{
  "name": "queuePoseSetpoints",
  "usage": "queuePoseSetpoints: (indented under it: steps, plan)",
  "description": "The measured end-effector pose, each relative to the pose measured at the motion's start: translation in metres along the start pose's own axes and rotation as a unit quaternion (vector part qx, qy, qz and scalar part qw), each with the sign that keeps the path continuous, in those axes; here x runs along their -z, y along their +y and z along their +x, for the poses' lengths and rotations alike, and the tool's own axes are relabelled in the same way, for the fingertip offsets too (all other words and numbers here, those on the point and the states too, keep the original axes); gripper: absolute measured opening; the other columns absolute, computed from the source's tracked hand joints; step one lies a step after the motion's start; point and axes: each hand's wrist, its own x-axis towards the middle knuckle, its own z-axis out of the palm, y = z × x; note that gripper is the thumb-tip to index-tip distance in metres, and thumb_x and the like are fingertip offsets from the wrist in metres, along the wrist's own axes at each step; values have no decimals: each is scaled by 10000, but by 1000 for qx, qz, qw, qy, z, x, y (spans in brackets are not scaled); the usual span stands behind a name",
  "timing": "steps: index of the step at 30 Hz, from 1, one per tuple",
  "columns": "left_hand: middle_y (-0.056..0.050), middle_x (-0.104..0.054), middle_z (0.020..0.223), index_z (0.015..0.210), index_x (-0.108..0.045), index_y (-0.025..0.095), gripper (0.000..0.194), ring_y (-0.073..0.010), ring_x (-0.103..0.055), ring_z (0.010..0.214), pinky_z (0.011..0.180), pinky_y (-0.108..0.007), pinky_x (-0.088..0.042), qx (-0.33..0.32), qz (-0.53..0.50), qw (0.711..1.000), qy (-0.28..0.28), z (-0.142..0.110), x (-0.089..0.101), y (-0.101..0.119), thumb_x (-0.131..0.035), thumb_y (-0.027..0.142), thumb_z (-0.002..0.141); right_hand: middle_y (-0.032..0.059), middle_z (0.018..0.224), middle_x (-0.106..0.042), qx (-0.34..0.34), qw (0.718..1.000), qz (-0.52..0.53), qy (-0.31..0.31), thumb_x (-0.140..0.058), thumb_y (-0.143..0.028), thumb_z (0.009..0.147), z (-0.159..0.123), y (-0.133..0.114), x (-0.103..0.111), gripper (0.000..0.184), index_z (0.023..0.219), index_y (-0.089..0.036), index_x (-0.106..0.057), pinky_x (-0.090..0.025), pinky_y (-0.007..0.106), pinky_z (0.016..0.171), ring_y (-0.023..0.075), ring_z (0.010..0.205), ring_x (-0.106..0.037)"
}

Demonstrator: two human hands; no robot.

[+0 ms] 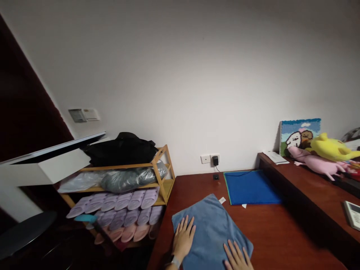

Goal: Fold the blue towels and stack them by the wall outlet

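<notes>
- The grey-blue cloth (208, 221) lies on the near, left part of the brown table (292, 225). It is turned, so one corner points far.
- The left hand (184, 236) rests flat on the cloth's left side, fingers a little apart. It is not gripping anything.
- The right hand (237, 258) rests on the cloth's near right side, fingers spread. The picture cuts off its near part.
- What looks done: the cloth is laid out, and the part I can see looks mostly smooth.
- What may be left: I cannot tell. The near end is out of the picture, and I cannot see if the cloth has layers.
- A bright blue cloth (250, 187) lies flat, farther away and to the right. No hand touches it.
</notes>
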Motion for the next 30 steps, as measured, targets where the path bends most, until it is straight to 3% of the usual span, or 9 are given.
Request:
queuePoseSetpoints:
  steps: [4,7,10,12,14,16,20,25,30]
  plan:
    - [-173,-631,1436,1429,-607,222,551,-372,-602,1281,1007,-523,-492,65,50,996,32,-51,-8,25,-368,456,991,-91,1635,-332,78,994,20,-77,-308,-583,1025,41,32,82,502,1505,-477,-407,-148,564,1280,259,1550,-243]
    - [-167,-739,1240,1200,-763,207,457,-357,-668,1143,941,-497,-522,51,50,996,47,-77,-16,45,-420,372,949,-21,1627,-393,65,991,44,-108,-247,-554,1032,67,41,109,565,1489,-351,-511,-137,508,1285,235,1559,-217]
    - [-113,-761,1184,1092,-789,243,413,-304,-666,1146,974,-446,-522,-11,13,995,97,-72,-12,63,-401,316,971,6,1645,-365,-35,999,17,-16,-177,-482,1031,78,36,98,614,1526,-278,-479,-166,484,1279,229,1561,-211]
    - [-77,-733,1278,1188,-754,269,415,-274,-632,1226,1058,-432,-489,-64,-16,991,119,-54,-6,72,-391,321,994,-2,1675,-289,-100,994,-29,31,-189,-482,1021,77,30,81,626,1573,-268,-394,-167,500,1275,252,1570,-169]
    - [-46,-625,1464,1368,-650,301,442,-274,-534,1371,1165,-466,-409,-115,-33,987,106,-31,-2,77,-419,362,997,-5,1691,-233,-135,988,-70,28,-226,-512,1011,74,28,68,650,1600,-255,-327,-163,508,1272,279,1573,-136]
    - [-32,-466,1607,1493,-519,331,517,-302,-403,1484,1223,-537,-323,-123,-36,989,69,-13,-4,77,-443,430,991,-2,1693,-216,-138,986,-88,1,-243,-522,1008,73,31,62,663,1609,-246,-292,-155,502,1273,281,1574,-131]
    - [-30,-328,1669,1560,-388,361,574,-341,-285,1539,1237,-626,-242,-43,-32,998,33,-10,-26,71,-400,501,1003,-19,1690,-219,-98,992,-77,-33,-229,-558,1011,83,43,71,659,1606,-280,-293,-131,485,1276,250,1575,-134]
    - [-52,-356,1652,1557,-406,319,570,-342,-297,1534,1240,-614,-248,-4,-22,998,63,-30,-47,65,-370,488,1014,-27,1691,-226,-95,992,-77,-11,-201,-506,1019,105,47,79,643,1610,-269,-287,-132,452,1275,225,1575,-151]
    - [-57,-433,1622,1529,-474,258,534,-277,-368,1509,1248,-510,-294,-70,-43,991,106,-1,-36,85,-314,406,1042,1,1689,-236,-98,991,-85,-7,-225,-496,1006,115,48,63,657,1609,-246,-298,-118,461,1275,226,1571,-170]
